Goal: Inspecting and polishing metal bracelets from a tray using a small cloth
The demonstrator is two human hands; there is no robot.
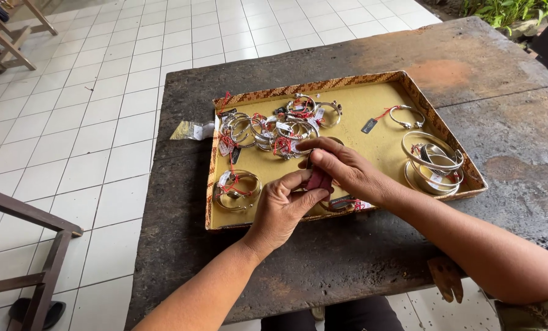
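Note:
My left hand (284,208) and my right hand (347,171) meet over the near edge of a shallow yellow tray (372,101) with a patterned brown rim. Both pinch a small dark pinkish-red piece (318,179) between the fingertips; its exact kind is hidden by the fingers. A silver bangle (341,202) with red thread lies just under my right palm. A heap of silver bangles with red threads and tags (274,129) lies in the tray's far left part.
Wide silver cuffs (433,162) are stacked at the tray's right; a thin open bangle with a dark tag (405,116) lies behind them. Another bangle (237,191) sits near left. The tray rests on a dark worn wooden table (359,55). White floor tiles and a wooden chair frame (35,245) lie left.

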